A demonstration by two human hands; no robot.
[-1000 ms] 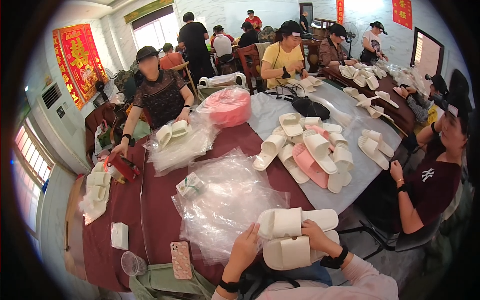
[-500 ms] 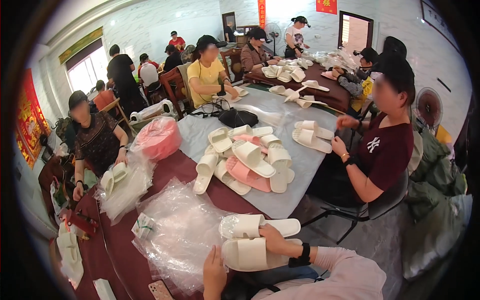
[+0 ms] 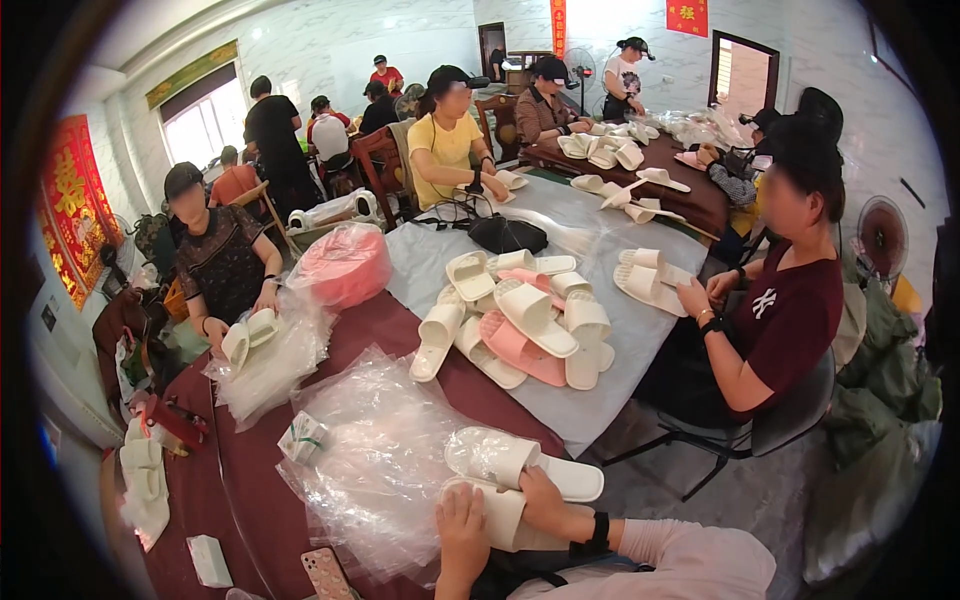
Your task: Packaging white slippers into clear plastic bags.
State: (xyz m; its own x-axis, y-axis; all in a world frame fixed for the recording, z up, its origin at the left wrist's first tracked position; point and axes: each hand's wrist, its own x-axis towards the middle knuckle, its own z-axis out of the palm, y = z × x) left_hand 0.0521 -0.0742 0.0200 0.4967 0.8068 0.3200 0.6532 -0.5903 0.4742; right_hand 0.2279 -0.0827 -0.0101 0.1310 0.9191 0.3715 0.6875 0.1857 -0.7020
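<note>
A pair of cream slippers lies side by side at the table's near edge. My right hand (image 3: 545, 503) is closed on the pair, its fingers at the straps between the far slipper (image 3: 497, 455) and the near slipper (image 3: 503, 512). My left hand (image 3: 463, 528) is bent over the toe end of the near slipper and covers part of it. Just left of the pair, clear plastic bags (image 3: 375, 465) lie in a loose pile. A small white-and-green packet (image 3: 302, 437) rests on the bags' left side.
Several cream and pink slippers (image 3: 522, 345) are heaped on the grey table cover (image 3: 610, 345) ahead. A pink bagged bundle (image 3: 343, 265) stands left of them. A phone (image 3: 326, 574) and a white box (image 3: 208, 561) lie near left. Co-workers sit left, right and across.
My left hand has moved from beside the bags onto the near slipper's toe end. My right hand still holds the pair. The seated person at right has reached to the slippers before them.
</note>
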